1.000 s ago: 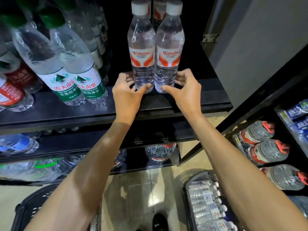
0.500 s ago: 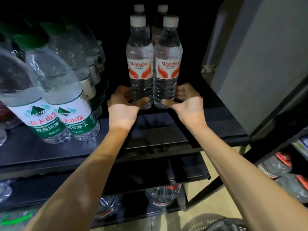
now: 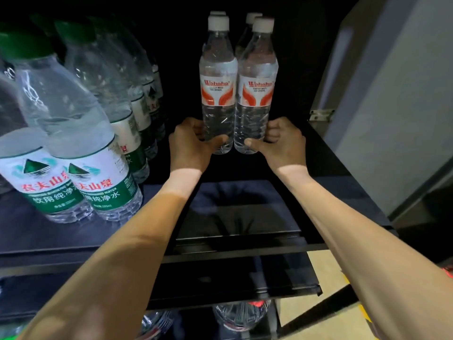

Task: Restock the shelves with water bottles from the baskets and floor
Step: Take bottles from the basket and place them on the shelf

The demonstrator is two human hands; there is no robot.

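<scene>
Two clear water bottles with white caps and red-and-white labels stand upright side by side, deep on the dark shelf (image 3: pixel 245 217). My left hand (image 3: pixel 188 146) is wrapped around the base of the left bottle (image 3: pixel 217 94). My right hand (image 3: pixel 282 141) grips the base of the right bottle (image 3: pixel 257 94). Two more white-capped bottles (image 3: pixel 252 18) stand right behind them, mostly hidden.
Rows of green-capped bottles (image 3: pixel 73 148) with green-and-white labels fill the shelf's left side. A grey wall panel (image 3: pixel 392 94) with a hinge closes the right. Lower shelves hold red-capped bottles (image 3: pixel 242 312). Tan floor (image 3: pixel 326 298) shows at the lower right.
Both hands have pushed the two bottles farther back on the shelf. The view has moved closer and up, so the baskets on the floor have dropped out of sight.
</scene>
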